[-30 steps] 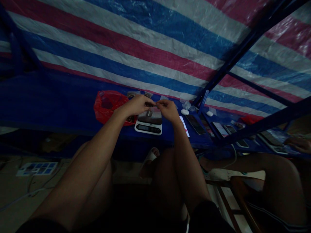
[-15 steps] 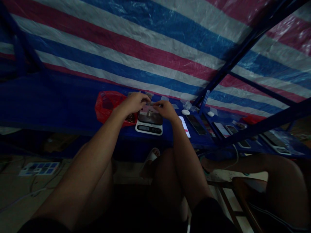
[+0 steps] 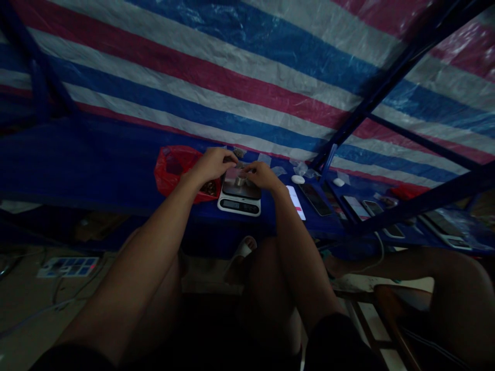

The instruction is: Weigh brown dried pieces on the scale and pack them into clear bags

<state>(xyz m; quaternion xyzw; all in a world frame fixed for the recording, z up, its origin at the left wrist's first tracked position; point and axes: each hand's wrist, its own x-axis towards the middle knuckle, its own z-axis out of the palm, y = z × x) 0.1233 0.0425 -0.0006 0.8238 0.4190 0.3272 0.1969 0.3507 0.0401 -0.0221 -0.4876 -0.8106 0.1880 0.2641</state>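
Observation:
A white digital scale [image 3: 240, 206] with a dark weighing plate sits on the blue table in front of me. On its plate stands a small silvery metal cylinder [image 3: 240, 181]. My left hand [image 3: 215, 162] is over the plate's far left side, thumb and fingers closed on what looks like a small clear plastic bag [image 3: 233, 173]. Just right of the cylinder, my right hand [image 3: 263, 175] has its fingers pinched together low over the plate; what they hold is too dark and small to make out. Left of the scale, a red plastic bag [image 3: 166, 175] lies open with small brownish metal pieces [image 3: 210, 189] in it.
Small clear bags [image 3: 264, 159] lie behind the scale. To the right are a lit phone [image 3: 296, 202], a dark phone [image 3: 315, 199] and a white rounded case [image 3: 297, 179]. A blue metal post [image 3: 328, 159] rises beyond. Another person's leg [image 3: 452, 278] is at the right.
My right hand's fingertips have come down slightly toward the metal cylinder. My left hand stays nearly in place. The whole view has shifted a little.

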